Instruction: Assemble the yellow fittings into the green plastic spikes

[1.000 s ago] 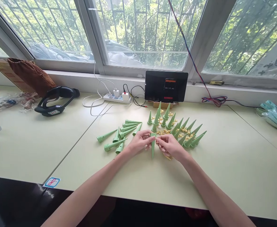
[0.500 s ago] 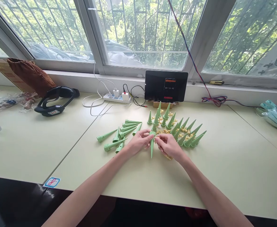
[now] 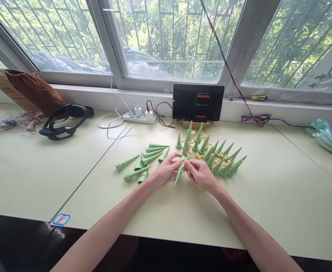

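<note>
My left hand (image 3: 167,166) is closed on the wide end of a green watering spike (image 3: 179,174), its tip slanting down toward me. Against the spike's side, my right hand (image 3: 199,172) pinches a small yellow valve, mostly hidden by the fingers. Loose green spikes (image 3: 137,174) lie to the left of my hands, several in a pile. Beyond and to the right, spikes (image 3: 234,166) stand or lean among small yellow valves (image 3: 222,155). Another yellow piece (image 3: 200,187) lies under my right hand.
A tablet (image 3: 198,104) showing a timer stands at the back, beside a power strip (image 3: 139,118) with cables. A black headset (image 3: 66,121) and a brown pouch (image 3: 34,90) are on the left. Bundled wires (image 3: 256,120) and plastic-wrapped items (image 3: 328,136) lie on the right.
The spike in my left hand has tilted, its tip swinging to the left. My right hand has come slightly closer to the spike's wide end.
</note>
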Demonstrator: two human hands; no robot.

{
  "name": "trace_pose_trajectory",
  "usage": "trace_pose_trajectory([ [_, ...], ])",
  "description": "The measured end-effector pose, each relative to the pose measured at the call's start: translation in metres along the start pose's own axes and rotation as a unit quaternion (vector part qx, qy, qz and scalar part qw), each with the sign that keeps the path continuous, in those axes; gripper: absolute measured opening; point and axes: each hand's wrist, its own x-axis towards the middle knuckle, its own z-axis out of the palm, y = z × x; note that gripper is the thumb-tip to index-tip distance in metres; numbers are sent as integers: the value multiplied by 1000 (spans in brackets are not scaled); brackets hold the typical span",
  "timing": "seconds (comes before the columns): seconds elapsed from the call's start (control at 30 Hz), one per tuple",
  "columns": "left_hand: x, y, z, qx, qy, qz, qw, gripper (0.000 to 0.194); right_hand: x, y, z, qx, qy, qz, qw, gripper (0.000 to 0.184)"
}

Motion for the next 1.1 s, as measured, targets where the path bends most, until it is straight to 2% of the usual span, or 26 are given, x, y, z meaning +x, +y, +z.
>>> trace_pose_trajectory([
  [0.3,0,1,0,50,-4,1,999,50,0,1,-1,-18,11,3,1000,51],
  [0.6,-2,3,2,65,-18,-8,998,54,1,3,2,60,1,51,997,46],
  [0.87,-3,6,5,105,-1,7,994,52,1,0,1,28,3,47,998,48],
  [0.97,-2,7,6,125,23,31,991,48,1,-1,-1,-22,38,18,999,49],
  [1.1,-3,8,6,188,75,80,976,37,2,3,-6,-117,143,-18,983,48],
])
